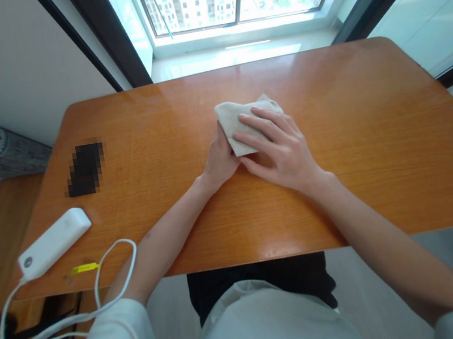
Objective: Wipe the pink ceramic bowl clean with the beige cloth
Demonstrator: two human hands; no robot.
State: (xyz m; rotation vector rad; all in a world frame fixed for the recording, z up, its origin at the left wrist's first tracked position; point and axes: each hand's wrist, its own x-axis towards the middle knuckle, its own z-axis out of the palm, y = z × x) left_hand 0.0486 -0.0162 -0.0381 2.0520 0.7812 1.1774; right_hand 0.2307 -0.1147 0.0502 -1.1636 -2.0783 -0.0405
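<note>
Beige, crumpled cloth (240,124) lies under right hand (281,149), left hand (220,162) beside.

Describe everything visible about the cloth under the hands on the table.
The cloth is small, off-white and soft-looking, like a folded or bunched rag with creased edges. It lies flat on the orange-brown wooden table, near the middle, toward the window side. The right hand rests on top with fingers spread across it; the left hand touches its left edge. Part of it is hidden beneath the hands.
</note>
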